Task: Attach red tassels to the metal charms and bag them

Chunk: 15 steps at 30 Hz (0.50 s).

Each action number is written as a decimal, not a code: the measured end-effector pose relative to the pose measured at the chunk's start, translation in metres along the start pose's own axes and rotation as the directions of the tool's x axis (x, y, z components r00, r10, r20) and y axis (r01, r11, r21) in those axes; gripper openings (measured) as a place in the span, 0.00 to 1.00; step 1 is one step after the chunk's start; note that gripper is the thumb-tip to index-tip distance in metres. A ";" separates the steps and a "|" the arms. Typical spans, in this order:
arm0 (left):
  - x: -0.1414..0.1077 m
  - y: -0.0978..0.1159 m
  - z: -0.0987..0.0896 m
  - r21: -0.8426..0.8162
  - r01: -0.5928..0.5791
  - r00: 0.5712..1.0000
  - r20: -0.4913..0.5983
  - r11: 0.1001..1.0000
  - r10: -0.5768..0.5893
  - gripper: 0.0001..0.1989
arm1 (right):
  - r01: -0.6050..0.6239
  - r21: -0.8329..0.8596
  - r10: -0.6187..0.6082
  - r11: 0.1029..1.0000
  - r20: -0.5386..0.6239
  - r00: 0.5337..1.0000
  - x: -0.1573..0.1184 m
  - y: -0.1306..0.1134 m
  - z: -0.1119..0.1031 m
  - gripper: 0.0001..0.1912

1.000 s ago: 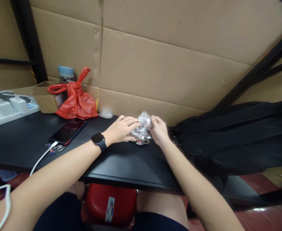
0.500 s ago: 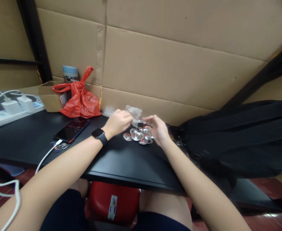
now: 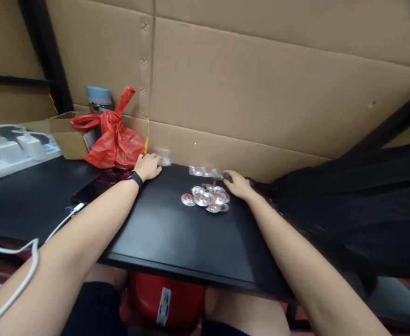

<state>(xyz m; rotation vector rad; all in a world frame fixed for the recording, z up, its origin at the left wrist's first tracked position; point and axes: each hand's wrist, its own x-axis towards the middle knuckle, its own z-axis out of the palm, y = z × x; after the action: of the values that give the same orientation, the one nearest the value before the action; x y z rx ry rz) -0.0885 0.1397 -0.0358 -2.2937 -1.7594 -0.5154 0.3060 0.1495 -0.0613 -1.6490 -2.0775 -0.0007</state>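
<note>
On the black table (image 3: 177, 238) lies a loose pile of small silver discs (image 3: 204, 199) with red bits on them. Behind it, along the cardboard wall, a clear plastic packet (image 3: 203, 171) holds more discs. My left hand (image 3: 148, 166), with a dark watch on its wrist, rests fingers apart beside another clear plastic bag (image 3: 163, 157), touching or nearly touching it. My right hand (image 3: 237, 185) is at the right end of the disc packet, fingers bent; whether it grips the packet's end cannot be made out.
A tied red plastic bag (image 3: 117, 140) stands at the back left by a small cardboard box (image 3: 68, 140) and a blue-lidded jar (image 3: 99, 95). A phone (image 3: 96, 185), white cable and power strip (image 3: 19, 161) are left. Black fabric (image 3: 359, 205) lies right.
My left hand has moved left, away from the discs, to the small bag by the red one. The clear plastic held above the pile now lies flat behind it. My right hand has shifted slightly right.
</note>
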 end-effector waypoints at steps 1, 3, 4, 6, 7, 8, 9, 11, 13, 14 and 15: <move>0.003 -0.001 0.003 0.005 0.006 1.000 0.014 1.000 -0.006 0.22 | 0.003 0.000 -0.003 1.000 0.009 1.000 0.003 0.003 0.000 0.23; 0.007 -0.002 0.006 0.018 0.007 0.999 0.041 1.000 -0.008 0.20 | 0.014 0.015 -0.014 1.000 0.023 1.000 0.006 0.007 0.002 0.25; 0.008 -0.002 0.007 0.024 0.002 0.999 0.050 1.000 -0.003 0.20 | 0.023 0.020 -0.023 1.000 0.029 0.999 0.007 0.008 0.003 0.24; 0.008 -0.001 0.006 0.031 -0.013 0.998 0.057 0.999 0.011 0.19 | 0.035 0.009 -0.035 0.999 0.029 0.999 0.007 0.008 0.004 0.21; 0.008 0.000 0.005 0.032 -0.016 0.998 0.055 0.999 0.014 0.19 | 0.036 -0.005 -0.036 0.999 0.022 0.999 0.006 0.007 0.004 0.20; 0.007 0.002 0.004 0.031 -0.014 0.999 0.049 0.999 0.012 0.19 | 0.030 -0.019 -0.030 0.999 0.007 1.000 0.004 0.006 0.004 0.18; 0.005 0.003 0.002 0.028 -0.009 0.999 0.042 1.000 0.008 0.19 | 0.018 -0.032 -0.018 0.999 -0.016 1.000 0.002 0.004 0.003 0.17; 0.002 0.007 -0.002 0.018 -0.001 0.999 0.035 1.000 0.000 0.19 | -0.028 -0.030 0.025 0.999 -0.082 0.996 -0.002 0.000 -0.001 0.14; -0.001 0.010 -0.005 -0.001 0.001 0.999 0.033 1.000 -0.001 0.18 | -0.078 0.037 0.083 0.996 -0.169 0.982 -0.008 -0.004 -0.007 0.10; -0.003 0.012 -0.006 -0.016 0.002 0.999 0.033 1.000 -0.001 0.17 | -0.093 0.095 0.111 0.991 -0.215 0.970 -0.011 -0.006 -0.010 0.07; -0.006 0.013 -0.007 -0.035 0.006 0.999 0.035 0.999 -0.005 0.17 | -0.096 0.167 0.137 0.981 -0.257 0.957 -0.013 -0.007 -0.013 0.06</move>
<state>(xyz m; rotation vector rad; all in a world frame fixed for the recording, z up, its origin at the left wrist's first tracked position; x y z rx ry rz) -0.0782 0.1285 -0.0312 -2.3359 -1.7871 -0.5142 0.3061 0.1314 -0.0525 -1.5808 -1.7334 -0.0234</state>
